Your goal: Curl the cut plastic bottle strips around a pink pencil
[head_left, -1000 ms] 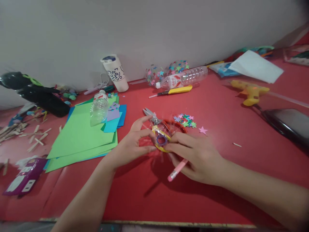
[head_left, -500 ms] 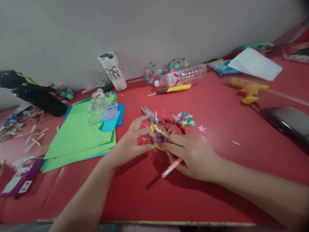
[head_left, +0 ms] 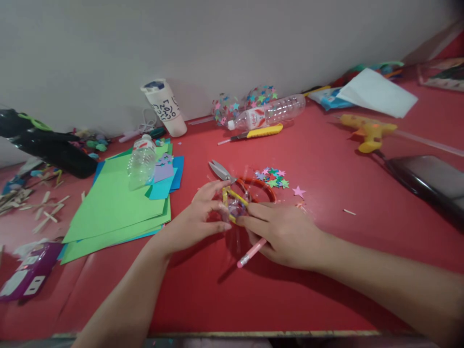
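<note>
Between my hands is a small clear plastic piece (head_left: 236, 207) with yellow edging and something purple inside; its exact kind is hard to make out. My left hand (head_left: 197, 212) curls around its left side, thumb and fingers set apart against it. From the right, my right hand (head_left: 281, 232) pinches its edge. That same hand keeps a pink pencil (head_left: 253, 252) tucked under the fingers, eraser end toward me. Just behind lies a pair of scissors (head_left: 259, 186) with red-orange handles, partly hidden by the piece and my fingers. Small foam stars (head_left: 272, 177) are heaped beside the handles.
Green sheets (head_left: 116, 203) with a clear bottle (head_left: 142, 164) lie left. Behind are a tumbler (head_left: 166, 108), a lying bottle (head_left: 279, 111) and a yellow cutter (head_left: 264, 131). A glue gun (head_left: 368, 130) rests right, near a black object (head_left: 427, 179). A black bottle (head_left: 47, 145) lies far left.
The plastic piece has turned and tilted between my fingers, its purple part now less plainly ring-shaped. My left fingers have shifted a little along it. The whole view has moved slightly.
</note>
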Motion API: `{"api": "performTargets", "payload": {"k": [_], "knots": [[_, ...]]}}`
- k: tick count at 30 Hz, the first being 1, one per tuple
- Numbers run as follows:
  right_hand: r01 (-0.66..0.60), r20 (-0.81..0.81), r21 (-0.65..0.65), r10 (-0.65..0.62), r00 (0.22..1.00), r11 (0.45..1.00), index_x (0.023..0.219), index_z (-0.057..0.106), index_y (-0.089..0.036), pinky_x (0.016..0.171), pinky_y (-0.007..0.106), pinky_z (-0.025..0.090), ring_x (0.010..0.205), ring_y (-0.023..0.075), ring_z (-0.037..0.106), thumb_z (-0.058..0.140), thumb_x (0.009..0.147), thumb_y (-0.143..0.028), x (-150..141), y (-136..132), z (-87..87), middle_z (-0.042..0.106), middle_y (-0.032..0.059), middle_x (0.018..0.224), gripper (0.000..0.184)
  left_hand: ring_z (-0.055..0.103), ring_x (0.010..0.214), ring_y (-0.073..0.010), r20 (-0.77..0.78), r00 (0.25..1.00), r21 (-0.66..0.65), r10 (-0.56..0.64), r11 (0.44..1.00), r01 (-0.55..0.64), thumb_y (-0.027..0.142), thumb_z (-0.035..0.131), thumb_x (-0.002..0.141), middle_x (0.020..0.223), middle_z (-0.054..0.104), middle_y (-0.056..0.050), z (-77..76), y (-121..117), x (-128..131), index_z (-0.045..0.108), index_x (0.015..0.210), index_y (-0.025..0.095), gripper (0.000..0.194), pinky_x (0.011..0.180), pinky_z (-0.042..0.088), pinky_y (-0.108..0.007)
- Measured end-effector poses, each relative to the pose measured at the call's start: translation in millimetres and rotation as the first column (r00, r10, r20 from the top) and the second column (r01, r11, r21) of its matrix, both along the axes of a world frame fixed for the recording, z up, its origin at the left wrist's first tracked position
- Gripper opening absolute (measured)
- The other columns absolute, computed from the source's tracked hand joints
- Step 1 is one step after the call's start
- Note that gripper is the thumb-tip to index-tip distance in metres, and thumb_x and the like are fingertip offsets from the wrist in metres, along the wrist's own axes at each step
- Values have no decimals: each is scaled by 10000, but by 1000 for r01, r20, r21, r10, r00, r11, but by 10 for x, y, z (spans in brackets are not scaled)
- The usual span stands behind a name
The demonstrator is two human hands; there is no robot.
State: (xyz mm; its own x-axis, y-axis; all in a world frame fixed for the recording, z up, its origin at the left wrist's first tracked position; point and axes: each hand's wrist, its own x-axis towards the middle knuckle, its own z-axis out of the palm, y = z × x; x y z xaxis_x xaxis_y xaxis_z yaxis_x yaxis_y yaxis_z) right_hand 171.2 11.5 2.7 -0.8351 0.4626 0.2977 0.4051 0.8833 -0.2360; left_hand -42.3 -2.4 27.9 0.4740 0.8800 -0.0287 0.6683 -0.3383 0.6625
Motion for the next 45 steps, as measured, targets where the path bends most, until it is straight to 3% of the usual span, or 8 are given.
{"api": "performTargets", "payload": {"k": [5,10,13,22,28,33,40,45], "knots": [[-7,14,-6,7,1000,1000,943,644,-143,609,291,404,686,185,561,486,738,-96,-8,4,-5,617,65,824,263,179,1376,-267,-46,998,13,-31,999,32,351,605,801,1482,286,-9,-10,0,8,666,956,273,183,1125,126,-508],[17,-24,18,-16,1000,1000,989,626,-150,559,276,373,671,175,543,479,743,-90,1,17,-10,609,59,813,293,210,1367,-275,-19,995,4,103,995,-103,336,656,754,1465,294,-24,-11,-8,2,641,761,214,123,1116,174,-509],[17,-30,20,-16,999,1000,973,620,-151,569,274,377,675,170,541,477,742,-84,10,25,-11,600,56,803,279,221,1363,-268,-5,993,17,120,993,-120,337,657,752,1466,286,-23,-9,-15,6,613,720,202,146,1111,182,-511],[18,-27,30,-17,999,999,947,625,-141,579,285,393,683,176,556,473,747,-86,5,23,-17,615,67,845,257,172,1387,-216,-53,999,97,1,995,4,303,589,819,1486,279,7,-5,-27,64,616,776,228,91,1142,69,-470],[27,-43,47,-25,999,999,972,621,-150,561,275,376,677,177,555,477,770,-92,15,32,-5,600,56,798,256,215,1366,-271,-9,990,23,142,990,-142,329,683,732,1462,280,-31,15,-24,12,595,758,211,149,1106,204,-498],[50,-103,88,-41,994,995,939,625,-157,540,261,365,668,169,555,471,775,-93,25,43,10,607,53,778,234,193,1378,-274,-8,989,28,149,989,-148,283,675,732,1480,239,-47,77,-37,-26,582,844,222,158,1104,213,-488],[55,-207,149,-23,978,987,984,596,-170,580,251,426,808,177,596,458,770,-86,78,70,28,631,80,963,268,254,1361,-256,38,978,151,205,966,-209,222,615,765,1462,302,-32,150,-41,-83,581,856,233,98,1099,234,-461],[73,-327,184,-9,945,980,1009,590,-167,496,231,410,678,140,585,491,769,-103,118,65,73,612,66,872,267,324,1324,-239,205,946,207,252,933,-293,188,627,747,1416,386,-38,137,-17,-122,582,814,226,89,1090,242,-459]]}}
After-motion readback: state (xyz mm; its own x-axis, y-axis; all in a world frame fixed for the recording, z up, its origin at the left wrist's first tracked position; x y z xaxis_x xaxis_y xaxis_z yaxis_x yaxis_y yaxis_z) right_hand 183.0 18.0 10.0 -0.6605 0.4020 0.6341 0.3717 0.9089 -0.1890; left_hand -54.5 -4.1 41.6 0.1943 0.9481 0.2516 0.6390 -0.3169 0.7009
